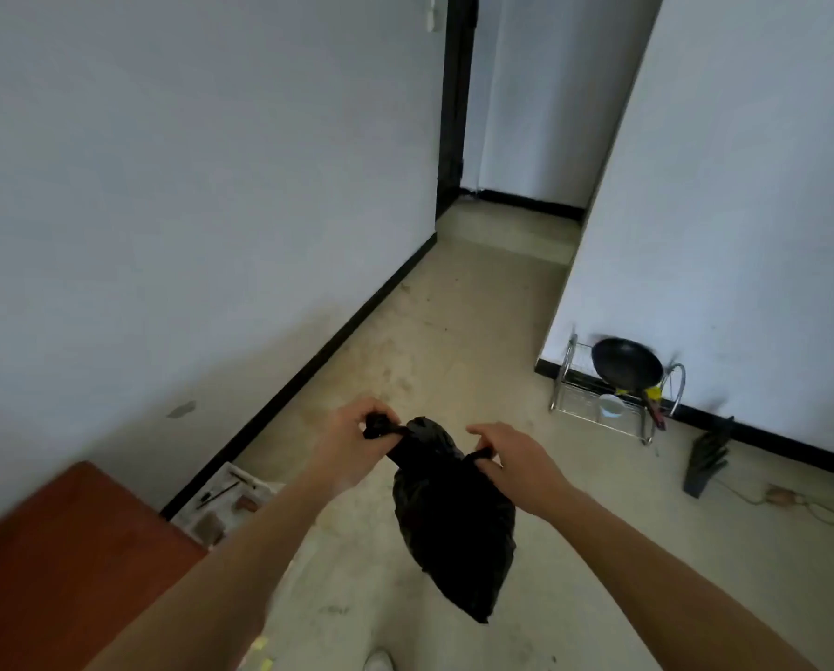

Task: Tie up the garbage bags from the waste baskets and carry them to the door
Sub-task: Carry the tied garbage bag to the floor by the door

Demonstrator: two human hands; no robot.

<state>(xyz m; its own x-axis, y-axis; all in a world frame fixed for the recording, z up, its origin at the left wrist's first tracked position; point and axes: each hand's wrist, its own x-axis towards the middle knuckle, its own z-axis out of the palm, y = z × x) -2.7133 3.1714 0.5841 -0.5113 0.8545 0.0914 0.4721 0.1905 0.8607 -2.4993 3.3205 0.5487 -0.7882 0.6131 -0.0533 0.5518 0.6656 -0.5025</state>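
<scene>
Pale, scuffed floor [454,293] runs down a narrow passage between two white walls edged with black skirting, toward a dark door frame [454,113] at the far end. Both bare hands are raised over this floor with a small black plastic garbage bag [454,520] hanging between them, clear of the ground. The left hand [352,440] is closed tight around one twisted ear of the bag's mouth, fingers curled over it. The right hand [512,457] pinches the other ear between thumb and fingers, its remaining fingers loosely bent. The two ears are pulled apart, and the bag's bunched neck sits between the hands; its filled body sags down and tapers to a point below the right wrist.

Against the right wall stands a chrome wire dish rack [604,409] on the floor, holding a black frying pan [625,363] propped upright and a small white bowl [611,404]. Farther right along that wall a dark knife block [705,460] leans, with a thin cord [821,513] trailing on the floor beside it. At the lower left, a reddish-brown wooden counter [57,559] fills the corner, and a white tray of small items [226,501] sits by the skirting just beyond it.
</scene>
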